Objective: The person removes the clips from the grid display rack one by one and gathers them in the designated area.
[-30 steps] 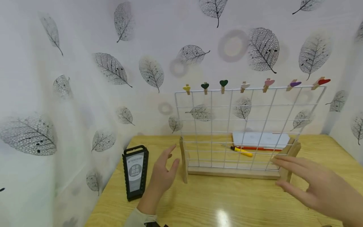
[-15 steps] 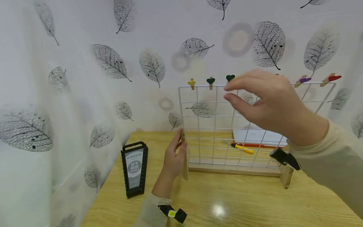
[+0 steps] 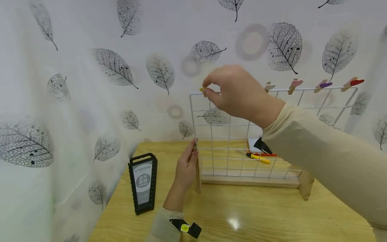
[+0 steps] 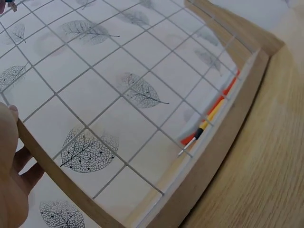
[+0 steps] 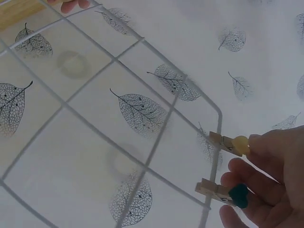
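A white wire grid [image 3: 220, 125] stands upright in a wooden stand [image 3: 251, 180]. My left hand [image 3: 185, 169] grips the stand's left side post [image 3: 198, 176], thumb in front and fingers behind in the left wrist view. At the grid's upper left corner, my right hand [image 3: 239, 92] pinches a small wooden clothespin with a yellow heart [image 5: 240, 145], which is on the wire. Just beside it, a clothespin with a dark green heart [image 5: 238, 195] is clipped on, near my other right fingers. In the head view, the right hand hides the green-heart clothespins.
Clothespins with white [image 3: 270, 86], pink [image 3: 295, 85], purple [image 3: 323, 84] and red [image 3: 353, 83] hearts line the top wire. Behind the grid lie a yellow screwdriver [image 3: 260, 158] and a white flat case [image 3: 252, 144]. A black tool holder [image 3: 142, 185] stands left.
My left hand has moved right and taken hold of the side post. The right hand has risen from the grid's lower right, crossed leftward, and now pinches the yellow-heart clothespin.
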Motion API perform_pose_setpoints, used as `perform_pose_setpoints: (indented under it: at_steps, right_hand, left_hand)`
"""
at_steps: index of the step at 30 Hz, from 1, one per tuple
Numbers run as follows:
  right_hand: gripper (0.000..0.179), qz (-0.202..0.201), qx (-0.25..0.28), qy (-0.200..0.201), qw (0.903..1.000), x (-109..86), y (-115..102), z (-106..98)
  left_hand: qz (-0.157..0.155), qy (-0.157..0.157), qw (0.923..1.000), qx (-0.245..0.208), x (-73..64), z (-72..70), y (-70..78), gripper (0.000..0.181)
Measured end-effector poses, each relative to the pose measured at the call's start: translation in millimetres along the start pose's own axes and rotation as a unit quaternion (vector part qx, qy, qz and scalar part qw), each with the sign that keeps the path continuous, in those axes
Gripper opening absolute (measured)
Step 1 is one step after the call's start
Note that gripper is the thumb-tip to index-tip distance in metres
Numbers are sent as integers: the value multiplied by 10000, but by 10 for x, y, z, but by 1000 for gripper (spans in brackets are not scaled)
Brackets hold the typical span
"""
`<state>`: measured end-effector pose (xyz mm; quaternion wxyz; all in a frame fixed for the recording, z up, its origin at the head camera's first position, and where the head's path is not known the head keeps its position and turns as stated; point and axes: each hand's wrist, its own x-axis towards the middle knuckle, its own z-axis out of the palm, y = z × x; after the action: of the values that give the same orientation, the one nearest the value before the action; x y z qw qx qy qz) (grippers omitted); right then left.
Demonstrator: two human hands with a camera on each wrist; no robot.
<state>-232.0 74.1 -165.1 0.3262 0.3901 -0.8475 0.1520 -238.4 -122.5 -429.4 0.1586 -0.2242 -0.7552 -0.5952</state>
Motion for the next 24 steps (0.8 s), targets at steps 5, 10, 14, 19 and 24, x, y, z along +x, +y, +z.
perform_pose_setpoints:
  at_steps: [5, 10, 14, 19, 24]
  right_hand:
    - [8, -44, 245, 131, 9996, 21, 39, 89]
    - [5, 364, 390, -2, 9986, 54, 26, 79]
    - [8, 526, 560, -87, 9970, 72, -3, 64]
    - [6, 660, 718, -78, 9952, 77, -18, 65]
    - [4, 864, 840, 41, 9927, 62, 6, 80]
  left_hand:
    - [-54, 48, 10000, -43, -16, 0, 10, 47]
    - [-285, -21, 9996, 12, -12, -2, 25, 48]
    - [-320, -31, 9995, 70, -11, 4, 36, 48]
    - [-232, -9, 9996, 151, -2, 2, 16, 48]
    - [-168, -9, 9996, 214, -6, 7, 1, 47]
